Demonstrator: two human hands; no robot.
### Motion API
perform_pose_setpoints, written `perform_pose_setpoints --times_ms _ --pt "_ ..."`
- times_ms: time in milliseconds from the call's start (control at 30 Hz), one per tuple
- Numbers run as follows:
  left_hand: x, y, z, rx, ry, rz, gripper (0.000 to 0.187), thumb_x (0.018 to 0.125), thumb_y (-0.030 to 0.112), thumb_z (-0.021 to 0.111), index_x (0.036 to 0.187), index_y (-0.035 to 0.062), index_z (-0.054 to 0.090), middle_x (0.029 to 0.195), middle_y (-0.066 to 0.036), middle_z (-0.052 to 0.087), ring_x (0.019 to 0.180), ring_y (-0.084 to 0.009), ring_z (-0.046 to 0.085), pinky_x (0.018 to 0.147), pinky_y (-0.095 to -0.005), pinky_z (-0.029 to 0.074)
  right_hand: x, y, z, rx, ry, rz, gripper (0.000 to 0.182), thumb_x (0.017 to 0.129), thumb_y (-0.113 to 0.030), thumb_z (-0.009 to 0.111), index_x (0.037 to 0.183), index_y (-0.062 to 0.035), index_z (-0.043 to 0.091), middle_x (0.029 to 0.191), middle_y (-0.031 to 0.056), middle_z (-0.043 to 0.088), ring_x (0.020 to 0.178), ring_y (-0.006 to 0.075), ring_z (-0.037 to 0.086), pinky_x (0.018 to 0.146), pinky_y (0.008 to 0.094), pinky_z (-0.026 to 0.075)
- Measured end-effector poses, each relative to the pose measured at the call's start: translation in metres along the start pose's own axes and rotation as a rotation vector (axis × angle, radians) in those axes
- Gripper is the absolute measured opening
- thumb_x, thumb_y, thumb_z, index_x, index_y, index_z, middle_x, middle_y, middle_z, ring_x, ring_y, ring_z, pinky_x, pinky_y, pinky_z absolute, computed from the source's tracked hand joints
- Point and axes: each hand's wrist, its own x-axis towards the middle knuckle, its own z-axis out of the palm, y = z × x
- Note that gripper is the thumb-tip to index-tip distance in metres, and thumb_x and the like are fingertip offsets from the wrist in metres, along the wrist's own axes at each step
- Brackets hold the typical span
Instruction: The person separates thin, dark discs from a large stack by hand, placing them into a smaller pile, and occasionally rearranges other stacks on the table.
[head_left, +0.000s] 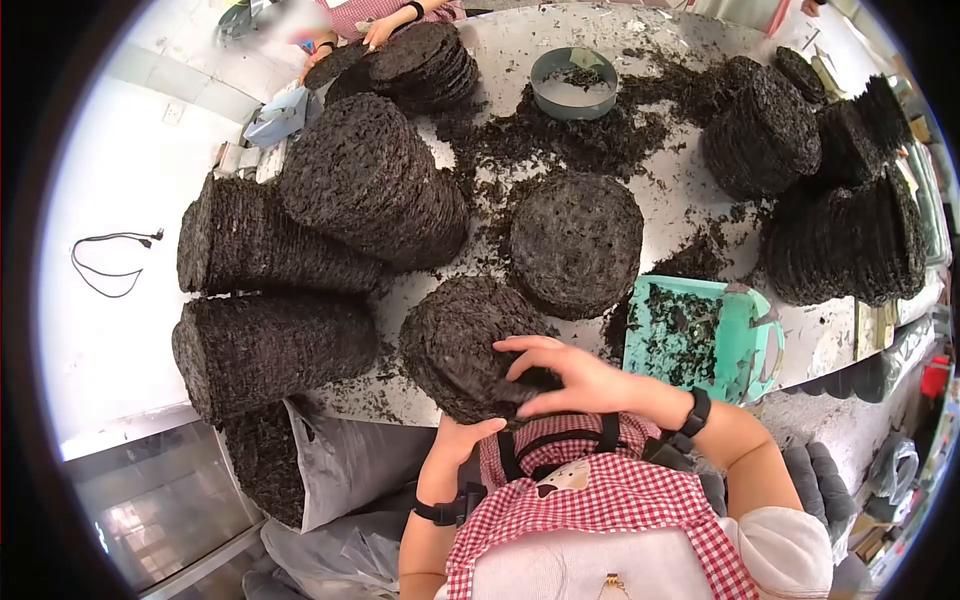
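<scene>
Roughly nine or ten stacks of dark round dried discs crowd the grey table (690, 195), exact count unclear on the right where they overlap: two long stacks lie on their sides at left (265, 350), one tall leaning stack (370, 185) sits upper centre-left, a cluster stands at upper right (830, 200), one low stack (575, 240) sits centre. Nearest stack (455, 345) rests at the table's near edge, lower centre. Right hand (580, 378) lies on top of it, fingers spread flat; left hand (462, 440) cups its near underside, thumb side up, grip partly hidden. One teal tray (745, 340) sits just right, holding crumbs. One round metal ring (573, 82) sits top centre. Another person's hands (385, 28) touch a stack at top. Loose crumbs fill most gaps; open table is scarce, mainly a strip around the ring.
</scene>
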Motion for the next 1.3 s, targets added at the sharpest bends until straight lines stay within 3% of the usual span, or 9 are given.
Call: perform_pose_setpoints --times_ms 167,267,300,567,833,900,967,1033,1300 --pt "0.003 0.004 -0.008 -0.077 0.062 0.005 0.075 0.064 0.011 0.081 0.128 0.0016 0.043 0.123 -0.008 0.051 0.112 -0.0225 0.050 0.099 -0.0368 0.040 -0.008 -0.003 -0.051 -0.226 0.631 0.197 0.031 0.086 -0.016 0.061 0.110 0.0035 0.059 0.101 0.0125 0.065 0.087 0.0144 0.061 0.075 0.0281 0.049" --pt "0.002 0.004 -0.012 -0.260 0.018 0.066 0.078 0.063 0.011 0.081 0.130 0.0029 0.042 0.126 -0.008 0.050 0.117 -0.0249 0.048 0.102 -0.0401 0.037 -0.010 0.070 -0.095 -0.149 0.948 0.096 0.050 0.084 -0.016 0.064 0.127 0.0028 0.044 0.120 0.0192 0.054 0.105 0.0240 0.054 0.093 0.0348 0.041" --pt "0.002 0.008 -0.010 -0.288 0.006 0.077 0.078 0.063 0.011 0.080 0.130 0.0028 0.042 0.126 -0.008 0.049 0.117 -0.0251 0.048 0.102 -0.0402 0.036 -0.018 0.088 -0.100 -0.570 1.054 0.188 0.055 0.084 -0.016 0.065 0.131 -0.0010 0.039 0.127 0.0179 0.046 0.113 0.0254 0.049 0.098 0.0377 0.037" --pt "0.002 0.014 0.020 -0.176 -0.032 0.061 0.076 0.063 0.004 0.078 0.131 0.0025 0.043 0.127 -0.008 0.050 0.116 -0.0227 0.049 0.101 -0.0380 0.039 -0.015 -0.027 0.001 -0.373 0.099 -0.125 0.076 0.073 -0.032 0.075 0.132 -0.0004 0.039 0.140 0.0207 0.035 0.131 0.0352 0.033 0.106 0.0414 0.032" --pt "-0.003 0.010 0.013 -0.019 -0.029 0.124 0.074 0.063 0.005 0.081 0.128 0.0017 0.045 0.122 -0.007 0.054 0.111 -0.0216 0.052 0.097 -0.0367 0.043 -0.018 -0.021 -0.010 -0.110 0.100 -0.028 0.048 0.083 -0.015 0.063 0.127 -0.0022 0.048 0.129 0.0186 0.051 0.122 0.0337 0.047 0.101 0.0397 0.039" --pt "-0.005 0.011 0.009 -0.090 0.030 0.100 0.074 0.063 0.005 0.082 0.127 0.0016 0.045 0.121 -0.007 0.054 0.111 -0.0227 0.052 0.097 -0.0368 0.043 -0.020 -0.023 -0.024 -0.035 0.438 0.017 0.032 0.089 -0.010 0.052 0.120 -0.0006 0.054 0.110 0.0189 0.062 0.101 0.0264 0.062 0.088 0.0352 0.048" --pt "-0.009 0.010 0.004 -0.169 0.071 0.123 0.073 0.063 0.006 0.082 0.126 0.0014 0.046 0.119 -0.007 0.055 0.110 -0.0233 0.053 0.096 -0.0369 0.043 -0.020 -0.017 -0.058 -0.190 0.655 0.556 0.034 0.091 -0.012 0.053 0.122 0.0034 0.050 0.095 0.0150 0.064 0.082 0.0169 0.060 0.075 0.0305 0.049" --pt "-0.008 0.004 -0.002 -0.260 0.074 0.189 0.072 0.063 0.007 0.082 0.125 0.0012 0.047 0.117 -0.007 0.056 0.109 -0.0237 0.054 0.095 -0.0367 0.044 -0.012 0.053 -0.066 0.008 1.116 0.055 0.048 0.089 -0.018 0.058 0.129 0.0013 0.041 0.126 0.0188 0.048 0.113 0.0241 0.049 0.096 0.0329 0.040" --pt "-0.007 0.011 0.040 0.010 0.026 0.069 0.071 0.064 0.010 0.082 0.125 0.0011 0.047 0.125 -0.009 0.051 0.114 -0.0218 0.050 0.099 -0.0369 0.041 -0.027 -0.029 0.006 -0.479 0.215 -0.125 0.061 0.067 -0.029 0.078 0.116 -0.0048 0.051 0.141 0.0179 0.031 0.135 0.0363 0.023 0.110 0.0510 0.020"
